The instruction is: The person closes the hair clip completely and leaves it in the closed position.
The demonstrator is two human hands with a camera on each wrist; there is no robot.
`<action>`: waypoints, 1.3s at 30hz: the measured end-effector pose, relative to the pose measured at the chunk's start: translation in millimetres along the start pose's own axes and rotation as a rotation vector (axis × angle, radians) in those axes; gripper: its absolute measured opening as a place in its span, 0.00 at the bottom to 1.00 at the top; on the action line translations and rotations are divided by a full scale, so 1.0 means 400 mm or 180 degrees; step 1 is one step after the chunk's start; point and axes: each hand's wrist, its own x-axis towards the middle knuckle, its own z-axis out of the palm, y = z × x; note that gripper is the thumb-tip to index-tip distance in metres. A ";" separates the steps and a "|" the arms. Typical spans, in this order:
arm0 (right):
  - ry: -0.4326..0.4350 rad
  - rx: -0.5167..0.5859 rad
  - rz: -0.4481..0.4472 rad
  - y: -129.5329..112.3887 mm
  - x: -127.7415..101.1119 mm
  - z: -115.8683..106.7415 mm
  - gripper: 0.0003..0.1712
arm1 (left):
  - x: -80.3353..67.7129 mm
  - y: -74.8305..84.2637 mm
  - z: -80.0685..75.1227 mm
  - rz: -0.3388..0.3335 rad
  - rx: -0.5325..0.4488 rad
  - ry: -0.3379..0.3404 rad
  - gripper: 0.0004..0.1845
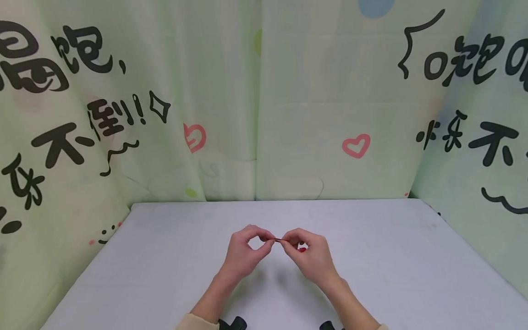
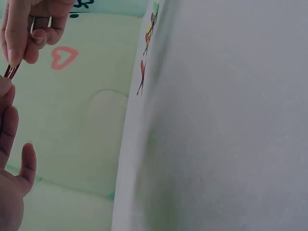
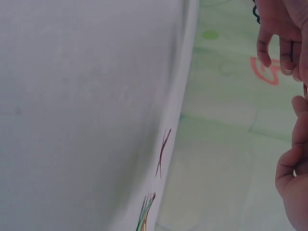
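In the head view my left hand (image 1: 243, 252) and right hand (image 1: 311, 256) meet above the white table. Thumbs and forefingers pinch a short, thin dark-red strand (image 1: 277, 240) between them. The left wrist view shows this strand (image 2: 11, 71) as several fine parallel lines, with the right hand (image 2: 36, 29) above and the left hand (image 2: 9, 163) below. In the right wrist view both hands are cut by the frame's edge. A bit of red (image 1: 302, 250) appears within the right hand's gap; I cannot tell whether it is held or behind.
Thin crossing red strands (image 2: 142, 74) lie on the table (image 1: 165, 275). Close to them is a bunch of multicoloured strands (image 3: 146, 211), partly cut off. A pale green printed curtain (image 1: 231, 91) surrounds the table's back and sides.
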 end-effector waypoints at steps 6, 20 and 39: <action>0.0029 -0.0021 -0.0058 0.007 0.002 0.002 0.11 | 0.001 0.002 0.000 -0.0165 -0.0033 0.0007 0.09; 0.0123 -0.0715 -0.1300 0.029 0.009 0.000 0.20 | 0.002 0.006 0.004 -0.0616 -0.0107 -0.0123 0.06; -0.0236 -0.0533 -0.0981 0.075 -0.001 -0.018 0.16 | -0.012 -0.020 -0.010 -0.0332 0.0009 -0.0459 0.08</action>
